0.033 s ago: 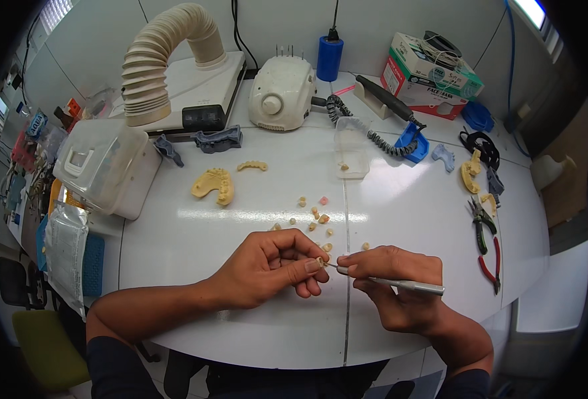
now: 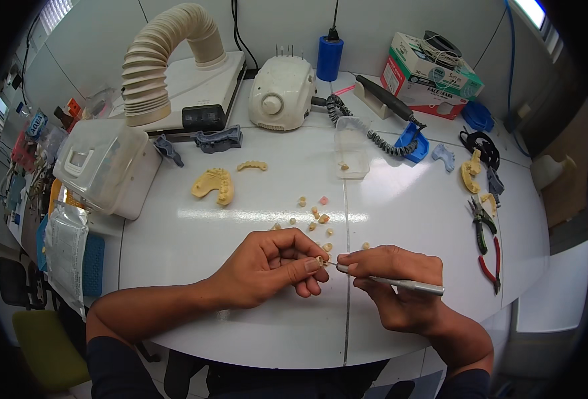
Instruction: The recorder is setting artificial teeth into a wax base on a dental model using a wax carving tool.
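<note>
Between the thumb and fingers of my left hand is a small cream tooth-shaped piece, partly covered by the fingertips. My right hand holds a slim silver pen-like tool in a writing grip. Its thin tip reaches toward the tooth piece; whether they touch is too small to tell. Beyond my hands, several loose tooth pieces lie scattered on the white table, one of them pink. Farther left sit a yellow plaster dental model and a short curved row of teeth.
At the back stand a ribbed hose, a white control box and a corded handpiece. A clear tray lies mid-table. Pliers and red-handled cutters are at right. A lidded plastic box is at left.
</note>
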Available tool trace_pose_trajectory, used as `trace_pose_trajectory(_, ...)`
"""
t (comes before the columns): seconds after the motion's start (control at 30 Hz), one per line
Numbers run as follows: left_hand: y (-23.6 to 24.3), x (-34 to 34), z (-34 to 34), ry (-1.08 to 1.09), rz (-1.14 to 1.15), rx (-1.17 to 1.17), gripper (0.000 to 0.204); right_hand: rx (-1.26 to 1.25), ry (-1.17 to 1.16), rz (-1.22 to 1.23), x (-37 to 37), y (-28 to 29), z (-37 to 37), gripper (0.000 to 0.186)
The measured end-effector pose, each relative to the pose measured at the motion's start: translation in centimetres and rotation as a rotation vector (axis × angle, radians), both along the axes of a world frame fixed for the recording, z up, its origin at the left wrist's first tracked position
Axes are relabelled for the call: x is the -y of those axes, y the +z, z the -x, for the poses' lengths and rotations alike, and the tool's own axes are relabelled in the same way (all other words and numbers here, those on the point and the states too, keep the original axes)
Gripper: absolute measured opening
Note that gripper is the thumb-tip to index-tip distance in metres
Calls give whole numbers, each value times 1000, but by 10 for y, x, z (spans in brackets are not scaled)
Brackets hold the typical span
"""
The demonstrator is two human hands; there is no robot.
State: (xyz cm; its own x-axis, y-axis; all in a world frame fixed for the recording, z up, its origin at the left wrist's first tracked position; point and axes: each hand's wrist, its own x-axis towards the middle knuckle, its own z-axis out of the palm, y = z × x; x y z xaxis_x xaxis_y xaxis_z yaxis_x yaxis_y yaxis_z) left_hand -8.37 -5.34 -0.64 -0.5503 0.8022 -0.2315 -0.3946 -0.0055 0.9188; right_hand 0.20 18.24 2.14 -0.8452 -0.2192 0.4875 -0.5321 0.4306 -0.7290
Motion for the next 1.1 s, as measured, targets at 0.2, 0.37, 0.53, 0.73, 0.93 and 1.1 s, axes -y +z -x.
trace_pose_trajectory(0.2,-1,0,0,-2,-8,4,18,18,2,-3,-1,0,-2,21)
trace_pose_trajectory(0.37,-2,0,0,4,-8,11,19,4,-9,3,0,-1,-1,20)
trace_pose_trajectory(0.53,-1,0,-1,11,-16,-4,19,29,-17,12,0,2,-2,19)
trace_pose_trajectory(0.73,-1,0,-1,11,-21,10,19,67,42,119,-5,-3,-1,22)
trace_pose_trajectory(0.93,-1,1,-2,10,-17,0,18,21,20,45,-4,1,0,23)
trace_pose_trajectory(1.1,0,0,-1,2,-15,-5,18,-3,43,33,-5,-1,0,23)
